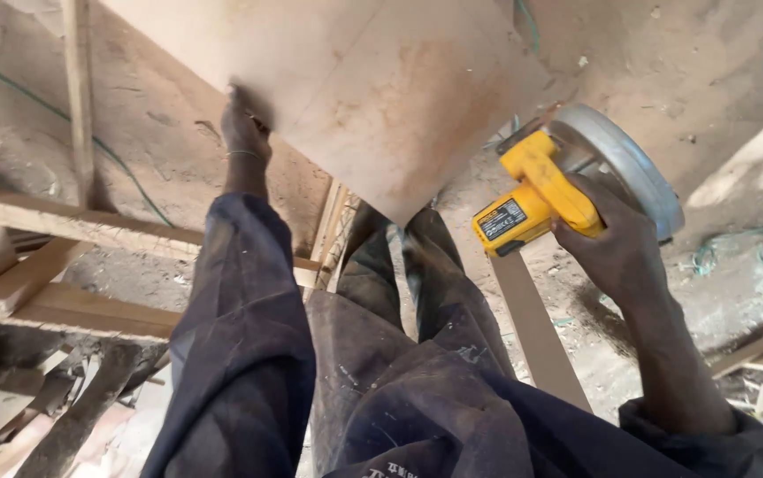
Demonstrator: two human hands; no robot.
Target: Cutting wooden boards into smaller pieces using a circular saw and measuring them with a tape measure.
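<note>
A large pale plywood sheet point(355, 80) fills the upper middle of the frame, its lower corner pointing down toward the person's knees at the centre. The left hand point(244, 128) sits at the sheet's left edge in the upper left of centre, its grip clenched around that edge with the fingers hidden behind the board. The right hand point(616, 239), at centre right, has its grip wrapped tight around the handle of one yellow circular saw with a round silver blade guard point(576, 177), which sits just beside the sheet's right edge, right of centre; whether the blade touches the wood cannot be told. A dark flat strip of board point(536, 327) runs from below the saw toward the lower right. Open sandy ground point(717, 80) lies to the upper right and right of the saw, with room beyond the sheet's right edge. On the left, several pale timber rails of a frame point(63, 221) cross under the left arm, crowding that side, and scraps of wood point(10, 398) pile in the lower left corner. A thin green cord point(125, 173) trails over the ground at the upper left.
</note>
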